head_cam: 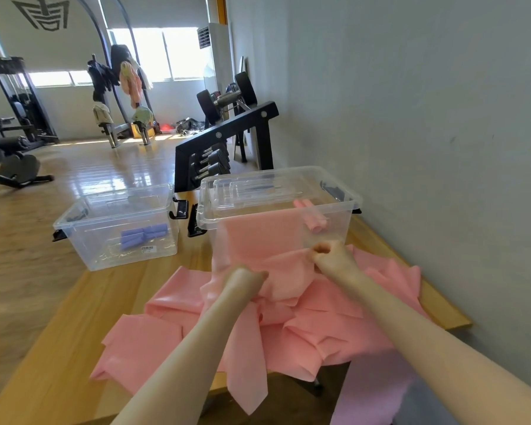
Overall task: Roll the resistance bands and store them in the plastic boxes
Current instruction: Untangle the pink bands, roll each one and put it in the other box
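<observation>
Gripping one pink band (267, 240) between them, your two hands hold it up over the heap on the wooden table (74, 326). Your left hand (246, 279) is curled round the band's lower-left edge, and your right hand (331, 256) is fisted on the same sheet at about 2 o'clock from the left, the two near each other but not touching. From your hands the band rises toward 12 o'clock, its far part lying against the front wall of the right plastic box (334, 191); whether it goes over the rim I cannot tell. So the stretch you can see runs near to far, away from you, with its width spread between your hands.

Below your wrists, from 3 round to 8 o'clock, lies the pile of loose pink bands (334, 329), crumpled and overlapping, some ends hanging off the near table edge. A purple band (377, 394) drapes down at 5 o'clock. Inside the right plastic box, pink rolls (314, 222) sit near its right side. At 10 o'clock from your hands stands the left plastic box (74, 237), well apart from them, holding purple rolls (143, 236). Behind both boxes at 12 o'clock is a black dumbbell rack (227, 130).
</observation>
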